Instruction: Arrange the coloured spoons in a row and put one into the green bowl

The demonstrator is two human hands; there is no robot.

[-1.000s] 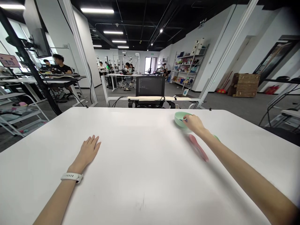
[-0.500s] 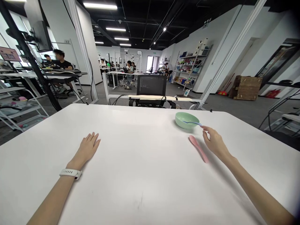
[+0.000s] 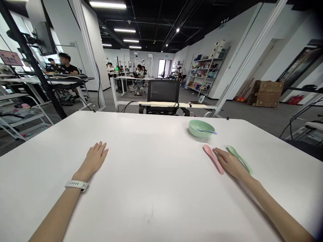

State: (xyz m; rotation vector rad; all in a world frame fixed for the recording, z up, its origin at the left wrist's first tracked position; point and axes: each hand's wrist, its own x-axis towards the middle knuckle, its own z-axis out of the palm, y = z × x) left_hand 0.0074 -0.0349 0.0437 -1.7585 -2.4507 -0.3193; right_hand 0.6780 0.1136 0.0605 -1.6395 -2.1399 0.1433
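My left hand (image 3: 95, 158) lies flat on the white table (image 3: 141, 168), palm down with fingers spread. On the other side, my right hand (image 3: 228, 162) is low over the table between two spoons, its fingers stretched out and holding nothing. Its fingertips are right beside the pink spoon (image 3: 213, 159); I cannot tell whether they touch it. A green spoon (image 3: 238, 157) lies to the right, partly behind that hand. Farther back stands a green bowl (image 3: 199, 129), where a blue spoon (image 3: 210, 131) rests with its handle over the right rim.
An office chair (image 3: 163, 91) stands beyond the far table edge, behind a crossbar of the frame. Metal frame posts (image 3: 88, 53) rise at both far corners. In the background are shelves (image 3: 208, 69), a wooden crate (image 3: 268, 94) and several people at desks.
My right hand has let go of the blue spoon, which now rests in the bowl. It has moved down toward the pink spoon, uncovering the green spoon. My left hand stays put.
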